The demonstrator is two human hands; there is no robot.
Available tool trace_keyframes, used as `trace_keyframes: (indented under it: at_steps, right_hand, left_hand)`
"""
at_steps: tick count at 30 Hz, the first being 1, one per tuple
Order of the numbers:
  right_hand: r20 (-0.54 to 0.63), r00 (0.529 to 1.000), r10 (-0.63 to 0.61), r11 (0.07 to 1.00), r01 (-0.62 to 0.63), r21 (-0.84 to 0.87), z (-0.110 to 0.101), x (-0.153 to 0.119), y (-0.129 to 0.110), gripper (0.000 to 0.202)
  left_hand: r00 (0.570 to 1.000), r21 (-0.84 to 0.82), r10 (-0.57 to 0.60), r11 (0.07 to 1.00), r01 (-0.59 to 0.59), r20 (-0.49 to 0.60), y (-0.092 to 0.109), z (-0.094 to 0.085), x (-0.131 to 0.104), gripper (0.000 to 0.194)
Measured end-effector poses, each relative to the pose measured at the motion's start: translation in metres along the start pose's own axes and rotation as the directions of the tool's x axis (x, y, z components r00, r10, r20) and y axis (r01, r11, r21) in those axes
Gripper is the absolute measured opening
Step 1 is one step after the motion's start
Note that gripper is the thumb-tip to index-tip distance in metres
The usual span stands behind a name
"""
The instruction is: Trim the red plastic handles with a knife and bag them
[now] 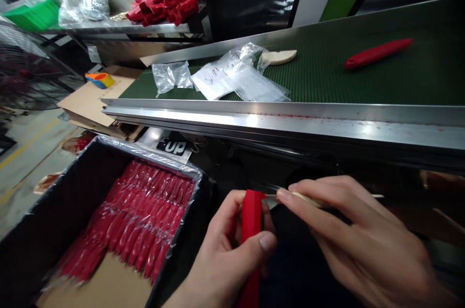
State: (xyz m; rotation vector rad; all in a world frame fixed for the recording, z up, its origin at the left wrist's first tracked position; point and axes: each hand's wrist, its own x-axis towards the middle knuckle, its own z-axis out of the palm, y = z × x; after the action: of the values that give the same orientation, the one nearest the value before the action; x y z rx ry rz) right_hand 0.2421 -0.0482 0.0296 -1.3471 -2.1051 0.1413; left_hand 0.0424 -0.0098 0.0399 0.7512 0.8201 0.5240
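My left hand (223, 252) is closed round a long red plastic piece (251, 216), holding it upright with the thumb along its near face. My right hand (363, 225) pinches a slim tool with a thin metal blade (271, 196) and a pale handle. The blade's tip meets the top right edge of the red piece, where a small ragged bit of red sticks out. Part of the tool is hidden behind my right fingers, and the lower end of the red piece runs out of view.
Ahead runs a green conveyor belt (316, 83) with a metal rim, bearing another red piece (378, 53), plastic bags (228, 73) and a pale half-round piece (279, 57). At left stands a lined box (201, 177) of bagged red pieces (145, 211). Red parts (160, 7) lie on a shelf.
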Motion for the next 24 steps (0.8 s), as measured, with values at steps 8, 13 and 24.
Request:
trace_keyframes:
  at_steps: [8, 13, 24]
  right_hand:
    - [-0.083, 0.994, 0.067, 0.993, -0.059, 0.098, 0.002, 0.005, -0.007, 0.037]
    - [-0.124, 0.990, 0.068, 0.988, -0.050, 0.143, 0.003, 0.008, -0.010, 0.038]
    - [-0.114, 0.984, 0.135, 0.975, -0.111, 0.190, 0.011, -0.002, -0.004, 0.044]
  left_hand:
    - [0.972, -0.350, 0.107, 0.936, -0.028, 0.210, -0.012, -0.004, 0.004, 0.017]
    - [0.953, -0.435, 0.122, 0.900, 0.011, 0.277, -0.015, -0.004, 0.005, 0.019]
    - [0.923, -0.475, 0.171, 0.880, 0.015, 0.344, -0.022, -0.004, 0.007, 0.024]
